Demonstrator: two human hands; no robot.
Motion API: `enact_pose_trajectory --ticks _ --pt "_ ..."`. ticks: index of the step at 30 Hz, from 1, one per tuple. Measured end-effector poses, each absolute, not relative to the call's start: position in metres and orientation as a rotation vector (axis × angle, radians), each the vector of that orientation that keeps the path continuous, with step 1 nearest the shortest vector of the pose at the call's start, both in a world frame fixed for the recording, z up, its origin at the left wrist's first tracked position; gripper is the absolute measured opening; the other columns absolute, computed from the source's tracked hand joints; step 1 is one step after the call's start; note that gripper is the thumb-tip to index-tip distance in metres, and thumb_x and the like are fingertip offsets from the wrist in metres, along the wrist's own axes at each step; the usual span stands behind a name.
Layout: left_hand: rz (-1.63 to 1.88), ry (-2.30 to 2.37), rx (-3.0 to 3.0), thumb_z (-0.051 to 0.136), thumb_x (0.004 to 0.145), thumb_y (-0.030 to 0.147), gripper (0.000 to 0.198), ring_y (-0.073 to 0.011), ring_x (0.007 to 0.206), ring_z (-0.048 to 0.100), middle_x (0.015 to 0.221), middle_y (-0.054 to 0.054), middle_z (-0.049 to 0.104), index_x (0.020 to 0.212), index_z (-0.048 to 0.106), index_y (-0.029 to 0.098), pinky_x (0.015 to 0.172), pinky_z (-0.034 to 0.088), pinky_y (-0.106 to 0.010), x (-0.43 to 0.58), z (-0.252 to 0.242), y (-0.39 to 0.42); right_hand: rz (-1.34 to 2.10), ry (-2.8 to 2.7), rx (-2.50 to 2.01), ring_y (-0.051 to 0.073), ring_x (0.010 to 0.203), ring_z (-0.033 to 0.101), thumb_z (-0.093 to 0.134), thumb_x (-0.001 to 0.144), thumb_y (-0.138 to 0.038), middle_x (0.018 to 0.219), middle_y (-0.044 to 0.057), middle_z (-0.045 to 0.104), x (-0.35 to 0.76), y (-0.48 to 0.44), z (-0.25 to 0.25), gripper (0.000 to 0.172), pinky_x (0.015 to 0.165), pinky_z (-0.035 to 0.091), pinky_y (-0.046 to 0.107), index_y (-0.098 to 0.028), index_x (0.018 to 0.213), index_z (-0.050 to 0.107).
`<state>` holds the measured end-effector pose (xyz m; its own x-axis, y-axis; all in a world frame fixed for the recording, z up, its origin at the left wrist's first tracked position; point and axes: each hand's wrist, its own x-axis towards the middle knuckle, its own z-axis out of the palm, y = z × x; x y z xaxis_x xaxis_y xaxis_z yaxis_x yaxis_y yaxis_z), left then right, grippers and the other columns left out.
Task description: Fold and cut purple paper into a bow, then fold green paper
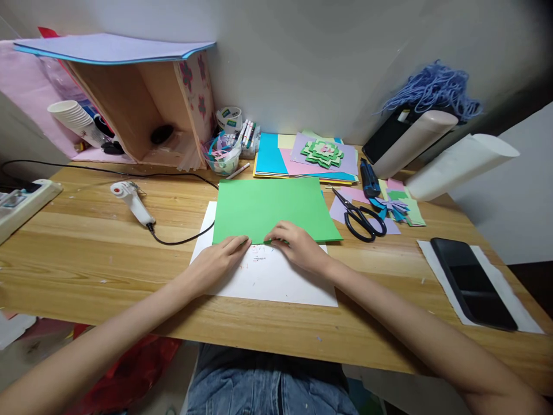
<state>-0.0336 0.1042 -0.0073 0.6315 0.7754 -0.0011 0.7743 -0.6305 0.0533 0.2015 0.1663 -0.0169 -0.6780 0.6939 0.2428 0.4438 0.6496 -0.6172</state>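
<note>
A green sheet of paper (268, 204) lies across a white sheet (276, 282) on the wooden table, its near edge narrowly folded or raised. At that edge, left of centre, my left hand (227, 256) has its fingers pressed together on the paper. Just right of it, my right hand (296, 245) pinches the same edge with curled fingers. A small gap separates the two hands. Coloured marks or specks show on the white sheet between them.
Black scissors (365, 222) lie right of the green paper, near paper scraps and a blue cutter (370, 178). A white glue gun (133, 202) with a black cord is at left. Behind stand a cardboard box (196, 104) and stacked coloured paper (270, 155). A phone (473, 282) lies right.
</note>
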Motion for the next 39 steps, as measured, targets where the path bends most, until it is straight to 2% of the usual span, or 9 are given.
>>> enact_pose_trajectory --ticks 4,9,13,19,23,31,33,36,39 --pt "0.037 1.329 2.779 0.030 0.087 0.006 0.046 -0.0223 0.114 0.051 0.127 -0.014 0.051 0.131 0.039 0.013 0.082 0.051 -0.033 -0.034 -0.009 0.103 0.434 -2.564 -0.729 0.017 0.083 0.054 0.042 0.091 -0.014 0.090 0.008 0.061 0.203 0.158 -0.024 0.024 0.070 0.046 0.028 -0.017 0.101 0.064" --pt "-0.015 1.328 2.772 0.030 0.084 0.005 0.049 -0.0232 0.123 0.044 0.140 -0.015 0.039 0.132 0.038 0.008 0.095 0.046 -0.035 -0.038 -0.011 0.097 0.189 -2.668 -0.661 0.019 0.082 0.056 0.035 0.094 -0.017 0.093 0.012 0.064 0.211 0.155 -0.022 0.029 0.071 0.049 0.032 -0.013 0.101 0.063" --pt "-0.007 1.413 2.784 0.028 0.082 0.002 0.054 -0.0225 0.131 0.034 0.144 -0.016 0.034 0.135 0.035 0.008 0.104 0.038 -0.036 -0.045 -0.015 0.088 0.168 -2.646 -0.672 0.020 0.089 0.059 0.035 0.093 -0.015 0.100 0.014 0.065 0.225 0.153 -0.024 0.030 0.074 0.052 0.036 -0.014 0.106 0.062" --pt "0.001 1.578 2.794 0.025 0.079 0.001 0.054 -0.0253 0.130 0.034 0.138 -0.020 0.040 0.131 0.042 0.005 0.102 0.040 -0.039 -0.048 -0.019 0.078 0.261 -2.558 -0.802 0.023 0.102 0.059 0.041 0.089 -0.012 0.113 0.013 0.063 0.258 0.147 -0.031 0.033 0.085 0.053 0.042 -0.018 0.117 0.058" --pt "-0.060 1.699 2.847 0.025 0.082 0.004 0.051 -0.0274 0.125 0.043 0.134 -0.021 0.045 0.128 0.046 0.005 0.098 0.043 -0.040 -0.045 -0.017 0.075 0.294 -2.507 -0.883 0.023 0.110 0.057 0.042 0.088 -0.011 0.120 0.010 0.061 0.278 0.145 -0.031 0.039 0.092 0.051 0.043 -0.023 0.124 0.054" --pt "-0.315 1.821 2.901 0.033 0.079 0.004 0.041 -0.0298 0.111 0.055 0.122 -0.026 0.055 0.113 0.057 0.001 0.091 0.047 -0.040 -0.027 -0.006 0.078 0.276 -2.466 -0.978 0.023 0.115 0.054 0.041 0.088 -0.011 0.123 0.010 0.058 0.307 0.145 -0.031 0.041 0.098 0.047 0.044 -0.022 0.126 0.052" --pt "-0.311 1.814 2.903 0.035 0.080 0.006 0.035 -0.0292 0.104 0.057 0.114 -0.024 0.059 0.102 0.061 0.003 0.085 0.048 -0.039 -0.021 -0.004 0.081 0.254 -2.453 -0.990 0.023 0.113 0.055 0.041 0.087 -0.011 0.122 0.010 0.059 0.313 0.146 -0.030 0.041 0.096 0.048 0.045 -0.022 0.125 0.053" --pt "-0.255 1.907 2.847 0.035 0.086 0.017 0.029 -0.0249 0.081 0.060 0.089 -0.017 0.062 0.081 0.063 0.010 0.068 0.049 -0.034 -0.016 0.000 0.087 0.176 -2.435 -1.022 0.024 0.103 0.059 0.043 0.088 -0.015 0.111 0.013 0.062 0.318 0.149 -0.030 0.033 0.087 0.052 0.043 -0.021 0.117 0.059" --pt "-0.170 1.946 2.800 0.034 0.091 0.026 0.032 -0.0191 0.065 0.056 0.079 -0.010 0.059 0.076 0.060 0.014 0.056 0.043 -0.029 -0.018 0.006 0.095 0.093 -2.453 -1.054 0.022 0.090 0.060 0.043 0.090 -0.021 0.098 0.013 0.064 0.318 0.154 -0.030 0.026 0.076 0.053 0.039 -0.019 0.106 0.064"
